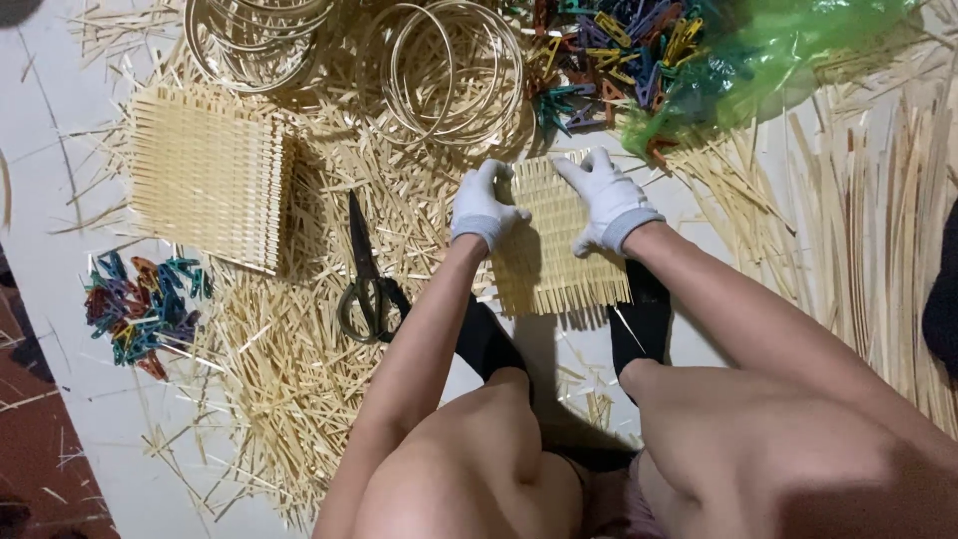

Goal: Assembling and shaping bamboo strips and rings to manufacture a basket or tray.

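1. The work is laid out on a pale floor (60, 250), strewn with loose straw-coloured strips and offcuts; a dark reddish patch shows at the lower left edge.
2. A small woven mat (551, 240) of thin pale strips lies on the floor just ahead of the person's knees, between both gloved hands, with fringed ends sticking out along its lower edge.
3. The left hand (482, 208), in a white glove, is curled over the mat's left edge, gripping it. The right hand (609, 200), also gloved, presses down on the upper right part with fingers spread, thumb at the edge.
4. The mat looks light, thin and springy. Its weave seems loose enough to slide apart and the slim strips could snap if bent sharply, so holding it flat by two opposite edges suits it best.
5. Scissors (365, 274) lie shut to the left, near the left forearm. A larger woven mat (208, 175) sits farther left, well apart.
6. Pale hoops (439, 70) are stacked at the top; coloured clothes pegs (619, 50) lie beside a crumpled green plastic bag (758, 70), and another peg pile (140, 307) sits at the left. No labels or signs show.
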